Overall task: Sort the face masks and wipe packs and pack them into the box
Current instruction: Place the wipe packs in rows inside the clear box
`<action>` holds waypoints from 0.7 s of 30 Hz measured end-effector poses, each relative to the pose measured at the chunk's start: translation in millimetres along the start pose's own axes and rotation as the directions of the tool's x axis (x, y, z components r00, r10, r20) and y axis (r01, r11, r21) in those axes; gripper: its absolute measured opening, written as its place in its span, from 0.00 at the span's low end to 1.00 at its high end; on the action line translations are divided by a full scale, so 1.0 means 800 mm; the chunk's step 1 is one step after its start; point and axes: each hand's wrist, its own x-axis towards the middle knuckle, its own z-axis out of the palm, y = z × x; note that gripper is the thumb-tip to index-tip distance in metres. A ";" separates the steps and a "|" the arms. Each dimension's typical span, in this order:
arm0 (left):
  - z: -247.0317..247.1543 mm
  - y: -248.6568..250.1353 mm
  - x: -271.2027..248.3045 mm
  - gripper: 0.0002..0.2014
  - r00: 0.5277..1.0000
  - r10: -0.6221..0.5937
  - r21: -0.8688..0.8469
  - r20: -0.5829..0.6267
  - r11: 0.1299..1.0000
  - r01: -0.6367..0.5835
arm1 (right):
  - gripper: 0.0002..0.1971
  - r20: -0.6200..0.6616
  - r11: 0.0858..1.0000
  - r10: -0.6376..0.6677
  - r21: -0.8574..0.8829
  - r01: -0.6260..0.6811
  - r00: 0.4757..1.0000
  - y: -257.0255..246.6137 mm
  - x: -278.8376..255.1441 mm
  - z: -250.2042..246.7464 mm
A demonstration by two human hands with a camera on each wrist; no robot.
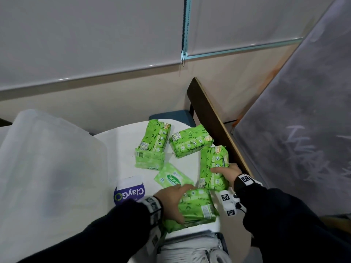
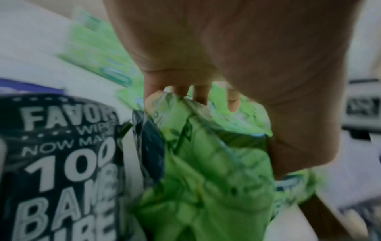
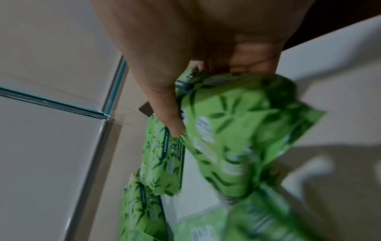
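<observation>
Several green wipe packs lie on a white round table. My left hand grips one leaf-print pack at the table's near edge; in the left wrist view its fingers curl over the crumpled pack. My right hand holds another leaf-print pack at the right edge, with its thumb pressed on the wrapper. Two more big packs lie farther back. Two small pale-green packs lie in the middle. A translucent plastic box stands at the left. I see no face masks.
A purple ClayGo sticker sits on the table beside the left wrist. A brown chair back rises close behind the table on the right. A wall with blinds is behind. A black printed wipes label fills the left of the left wrist view.
</observation>
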 end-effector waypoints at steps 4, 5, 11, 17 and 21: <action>-0.022 -0.040 -0.043 0.45 0.978 -0.206 -0.592 -0.038 0.793 0.144 | 0.46 -0.011 0.930 -0.068 0.360 0.067 0.998 -0.001 -0.017 -0.010; -0.023 -0.044 -0.054 0.41 0.973 -0.228 -0.763 -0.035 0.635 0.121 | 0.36 0.018 0.903 -0.092 0.423 0.075 0.996 -0.003 -0.025 -0.012; -0.030 -0.035 -0.102 0.30 0.939 -0.345 -0.964 -0.014 -0.245 -0.105 | 0.30 0.324 0.739 -0.184 0.668 -0.087 0.928 -0.010 -0.090 -0.007; -0.062 0.013 -0.128 0.39 0.918 -0.347 -0.841 -0.192 -0.425 -0.336 | 0.39 0.490 0.574 -0.382 0.790 -0.214 0.784 -0.023 -0.160 0.003; -0.089 0.036 -0.131 0.33 0.893 -0.418 -0.929 -0.165 -0.238 -0.283 | 0.39 0.488 0.536 -0.362 0.806 -0.250 0.794 -0.024 -0.189 0.014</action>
